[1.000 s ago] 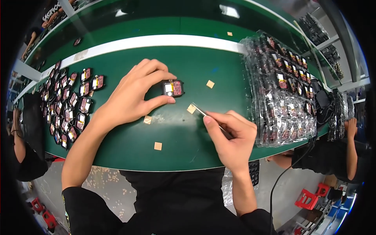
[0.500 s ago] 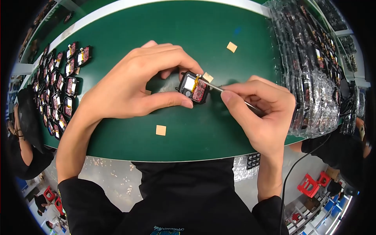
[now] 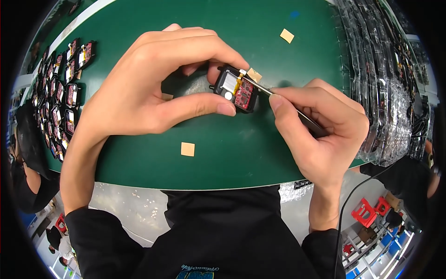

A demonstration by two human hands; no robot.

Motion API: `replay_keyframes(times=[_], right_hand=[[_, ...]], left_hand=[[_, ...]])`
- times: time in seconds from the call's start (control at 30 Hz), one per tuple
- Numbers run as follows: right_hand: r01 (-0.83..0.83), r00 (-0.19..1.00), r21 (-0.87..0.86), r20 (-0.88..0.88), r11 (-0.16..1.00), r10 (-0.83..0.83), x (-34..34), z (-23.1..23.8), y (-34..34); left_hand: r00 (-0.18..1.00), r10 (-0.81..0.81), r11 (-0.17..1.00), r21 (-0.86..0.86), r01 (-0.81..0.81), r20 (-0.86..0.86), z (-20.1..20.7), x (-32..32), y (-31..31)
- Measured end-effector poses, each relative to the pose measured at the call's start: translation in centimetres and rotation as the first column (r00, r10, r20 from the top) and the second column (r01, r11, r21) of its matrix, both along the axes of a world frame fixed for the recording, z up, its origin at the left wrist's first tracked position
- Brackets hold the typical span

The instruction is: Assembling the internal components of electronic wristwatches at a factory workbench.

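Observation:
Between the thumb and fingers of my left hand [image 3: 172, 83] is a small black device housing [image 3: 251, 103], its inside facing up. It shows a silvery-white battery-like block, a red circuit board [image 3: 243, 95], a yellow strip and a round white spot. My right hand [image 3: 320, 123] grips slim metal tweezers [image 3: 265, 90] like a pen. Their tip touches or nearly touches the housing's upper edge, by a small white piece at the end of the yellow strip. A tan square [image 3: 254, 74] lies just beyond the tip, partly hidden.
Loose tan squares [image 3: 187, 149] lie on the green table [image 3: 223, 167], another [image 3: 287, 36] farther back. Many similar open housings [image 3: 72, 95] crowd the left side. Stacked clear plastic trays [image 3: 381, 107] line the right. A black cable [image 3: 346, 204] hangs at right; other people sit on both sides.
The view has shifted and come slightly closer. Both hands keep their hold on the housing and the tweezers; the tweezers' tip stays at the housing's upper edge.

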State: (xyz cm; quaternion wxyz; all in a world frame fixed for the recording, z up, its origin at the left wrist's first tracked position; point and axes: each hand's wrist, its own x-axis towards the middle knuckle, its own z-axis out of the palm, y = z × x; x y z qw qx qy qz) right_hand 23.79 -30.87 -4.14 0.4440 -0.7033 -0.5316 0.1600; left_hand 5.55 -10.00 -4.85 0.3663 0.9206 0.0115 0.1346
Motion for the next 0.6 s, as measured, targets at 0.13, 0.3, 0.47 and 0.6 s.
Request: replay_keyframes(times=[0.13,0.3,0.47,0.6], right_hand=[[-0.008,0.993,0.117,0.116,0.993,-0.006,0.1,-0.7,-0.1],[-0.003,0.979,0.156,0.201,0.988,-0.029,-0.5,-0.8,0.0],[-0.030,0.967,0.210,0.255,0.977,-0.025,-0.3,-1.4,0.3],[-0.033,0.976,0.166,0.216,0.986,-0.004,-0.5,-0.8,0.2]], left_hand=[[0.999,0.053,0.998,-0.020,-0.053,0.002,-0.1,-0.1,-0.2],[0.999,0.035,0.999,0.019,-0.035,0.030,0.0,-0.1,-0.1],[0.999,0.032,0.999,0.013,-0.032,0.034,0.0,0.1,0.1],[1.000,0.001,1.000,-0.025,0.000,0.030,-0.3,-0.1,0.3]])
